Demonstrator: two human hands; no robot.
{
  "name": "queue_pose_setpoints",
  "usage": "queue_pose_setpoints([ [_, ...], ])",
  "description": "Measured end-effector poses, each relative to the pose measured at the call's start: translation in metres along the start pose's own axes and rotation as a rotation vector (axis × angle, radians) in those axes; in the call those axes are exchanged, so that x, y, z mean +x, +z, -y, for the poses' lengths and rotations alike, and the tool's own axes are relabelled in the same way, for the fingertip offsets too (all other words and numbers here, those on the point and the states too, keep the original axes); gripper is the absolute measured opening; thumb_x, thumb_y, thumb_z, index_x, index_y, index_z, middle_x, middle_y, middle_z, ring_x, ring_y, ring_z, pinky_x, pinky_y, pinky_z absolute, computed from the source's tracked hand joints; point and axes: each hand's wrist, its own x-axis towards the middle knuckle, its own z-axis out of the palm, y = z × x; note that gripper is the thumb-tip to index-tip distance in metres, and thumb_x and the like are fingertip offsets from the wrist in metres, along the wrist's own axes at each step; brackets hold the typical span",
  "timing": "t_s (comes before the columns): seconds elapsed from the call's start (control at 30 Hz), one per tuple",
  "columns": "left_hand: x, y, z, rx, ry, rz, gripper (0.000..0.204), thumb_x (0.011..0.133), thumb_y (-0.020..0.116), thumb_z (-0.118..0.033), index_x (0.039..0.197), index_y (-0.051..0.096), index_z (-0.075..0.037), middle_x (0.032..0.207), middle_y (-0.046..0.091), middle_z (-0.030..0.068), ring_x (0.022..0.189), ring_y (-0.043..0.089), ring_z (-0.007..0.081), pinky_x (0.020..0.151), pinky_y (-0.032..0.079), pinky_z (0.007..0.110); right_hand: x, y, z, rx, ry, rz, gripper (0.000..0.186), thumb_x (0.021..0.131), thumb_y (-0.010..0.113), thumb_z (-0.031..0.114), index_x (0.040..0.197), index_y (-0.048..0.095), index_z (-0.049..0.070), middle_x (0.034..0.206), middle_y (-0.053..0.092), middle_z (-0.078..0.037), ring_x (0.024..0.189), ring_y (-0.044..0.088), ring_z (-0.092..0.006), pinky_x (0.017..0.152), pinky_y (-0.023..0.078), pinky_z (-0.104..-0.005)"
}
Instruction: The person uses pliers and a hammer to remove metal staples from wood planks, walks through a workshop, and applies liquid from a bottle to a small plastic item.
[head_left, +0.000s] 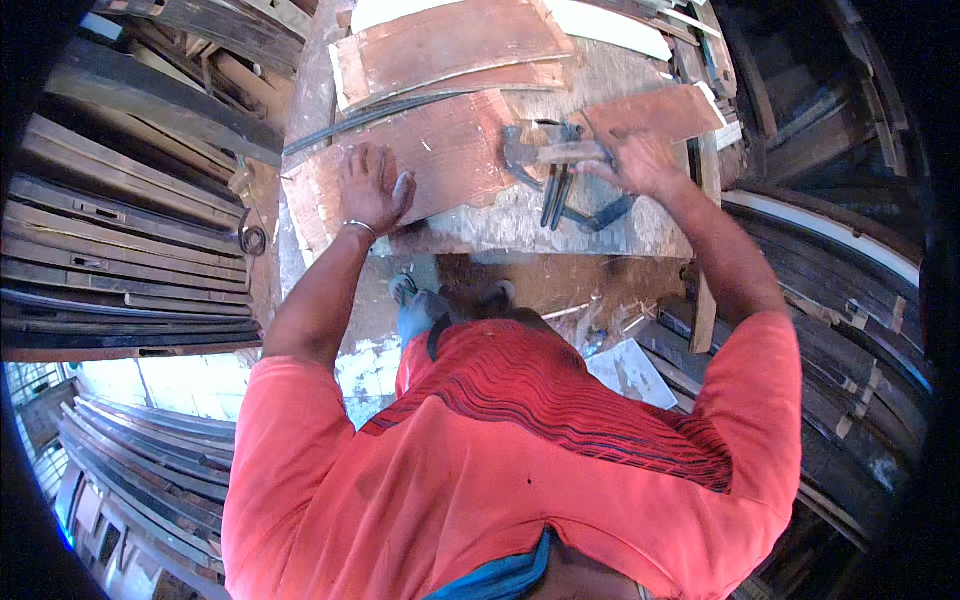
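Note:
My left hand point(375, 188) rests with its fingers apart on a reddish-brown thin wooden sheet point(450, 150) near the table's left side. My right hand point(635, 162) grips what looks like a hammer point(565, 152), with a wooden handle and dark head, at the right end of that sheet. Below it on the worn wooden table point(655, 230) lie dark metal tools point(600, 218), too jumbled to name exactly. Another reddish sheet point(670, 110) lies behind my right hand.
More sheets point(440, 50) and dark thin strips point(340, 127) lie at the back. Stacked timber lengths point(120, 230) flank the table on the left, with more dark timber point(830, 330) on the right. A coiled cord point(252, 238) is at the left, and wood scraps litter the floor.

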Motion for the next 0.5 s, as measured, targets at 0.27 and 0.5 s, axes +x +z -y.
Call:
queue_pose_setpoints([
  [0.27, 0.006, 0.000, -0.001, -0.006, -0.036, -0.004, 0.068, 0.088, 0.064, -0.052, 0.138, 0.054, -0.007, 0.145, 0.044, 0.0250, 0.139, 0.034, 0.0461, 0.117, 0.025, 0.058, -0.070, 0.106, 0.123, 1.340, 0.589, -0.150, 0.056, 0.103, 0.051, 0.055, 0.110, 0.068, 0.002, 0.083, 0.070, -0.012, 0.071, 0.067, -0.0210, 0.067, 0.055, -0.0391],
  [0.5, 0.004, 0.010, 0.009, 0.006, 0.011, -0.012, 0.068, 0.086, 0.066, -0.051, 0.137, 0.055, -0.008, 0.144, 0.044, 0.0244, 0.138, 0.034, 0.0463, 0.116, 0.026, 0.058, -0.033, 0.073, 0.138, 1.778, 0.450, -0.876, 0.053, 0.107, 0.042, 0.053, 0.096, 0.060, 0.005, 0.070, 0.059, -0.003, 0.060, 0.056, -0.0131, 0.055, 0.046, -0.0312],
])
